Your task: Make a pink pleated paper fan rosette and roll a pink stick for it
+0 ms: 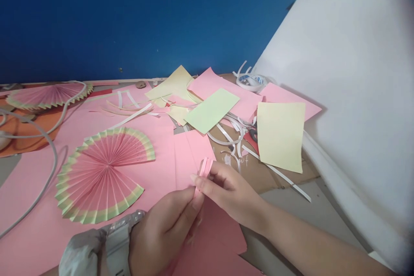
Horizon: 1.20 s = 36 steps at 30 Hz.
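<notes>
Between my two hands is a small folded strip of pink paper (206, 166), pleated into narrow layers. My left hand (168, 220) pinches its lower end between thumb and fingers. Higher up, the thumb and fingers of my right hand (231, 192) press on the same strip; its top edge sticks out above them. Pink paper sheets (223, 235) lie beneath both hands. To the left rests a pleated paper fan (106, 168), coloured like watermelon with a pink middle and a green rim, spread in a wide round with a gap on its right.
A second pleated fan (51, 97) lies at the back left near a white cable (53, 155). Behind my hands are a green sheet (211, 110), a pale yellow sheet (281, 136), scissors (253, 133), a tape roll (250, 81) and white strips (286, 179) on brown cardboard (274, 179).
</notes>
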Available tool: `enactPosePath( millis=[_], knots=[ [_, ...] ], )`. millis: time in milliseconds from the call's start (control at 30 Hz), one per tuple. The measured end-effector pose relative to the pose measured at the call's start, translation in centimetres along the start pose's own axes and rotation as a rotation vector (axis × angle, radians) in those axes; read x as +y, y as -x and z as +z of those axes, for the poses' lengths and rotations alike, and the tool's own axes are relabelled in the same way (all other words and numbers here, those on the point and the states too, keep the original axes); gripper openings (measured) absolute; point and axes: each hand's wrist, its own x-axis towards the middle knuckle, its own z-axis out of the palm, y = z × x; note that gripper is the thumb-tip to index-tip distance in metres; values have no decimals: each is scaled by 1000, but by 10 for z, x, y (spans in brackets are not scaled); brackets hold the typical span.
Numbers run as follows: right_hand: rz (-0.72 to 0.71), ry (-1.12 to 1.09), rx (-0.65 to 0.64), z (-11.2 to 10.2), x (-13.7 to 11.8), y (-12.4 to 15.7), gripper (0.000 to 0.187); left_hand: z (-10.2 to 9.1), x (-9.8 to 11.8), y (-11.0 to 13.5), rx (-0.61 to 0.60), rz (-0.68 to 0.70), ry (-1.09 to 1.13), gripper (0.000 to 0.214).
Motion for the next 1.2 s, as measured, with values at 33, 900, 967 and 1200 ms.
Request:
enactPosePath(
  millis=[33, 900, 967, 1200],
  knots=[
    [0, -16, -11, -1, 0, 0, 26, 0, 1, 0, -6, -10, 12, 38],
    [13, -30, -54, -7, -1, -1, 22, 0, 7, -4, -8, -54, 112, 43],
    [14, -44, -47, -7, -1, -2, 24, 1, 7, -3, -12, -56, 104, 43],
    [3, -79, -47, -8, -1, -3, 25, 1, 5, -4, -17, -75, 117, 42]
  ],
)
